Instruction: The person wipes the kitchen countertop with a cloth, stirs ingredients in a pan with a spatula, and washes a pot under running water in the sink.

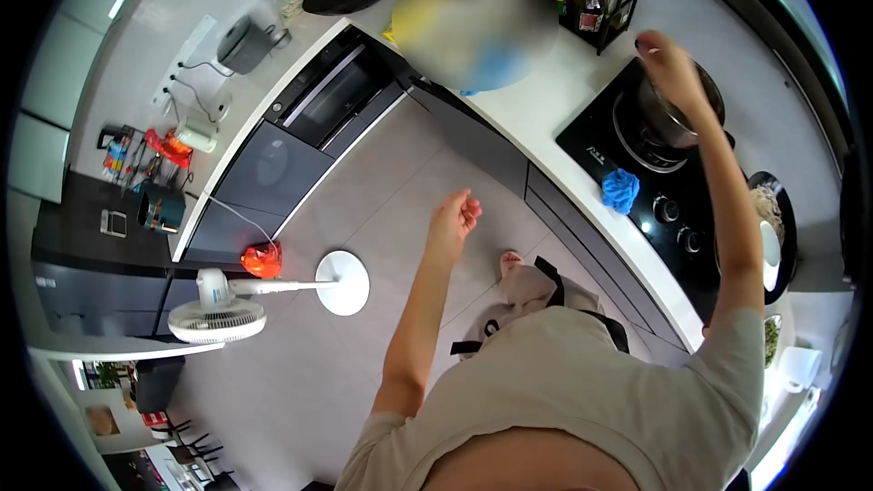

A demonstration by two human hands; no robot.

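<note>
The grey floor (364, 191) spreads beneath the person, bordered by the white counter (532, 114). Set into the counter on the person's right is the black stove (591, 132). Toward its near end sits a dark pan (786, 264), partly hidden by the right forearm, with a white bowl (770, 253) at it. The pot (673, 127) stands over the stove's ring (641, 156), directly below the right hand (668, 73) and partly covered by it. The right hand's fingers are bent above the pot's rim; whether they grasp anything cannot be told. The left hand (455, 218) hangs over the floor, released, its fingers loosely curled, well apart from the pot. A crumpled blue cloth (620, 191) lies at the stove's front edge, between the two hands. Near it are the knobs (667, 210).
</note>
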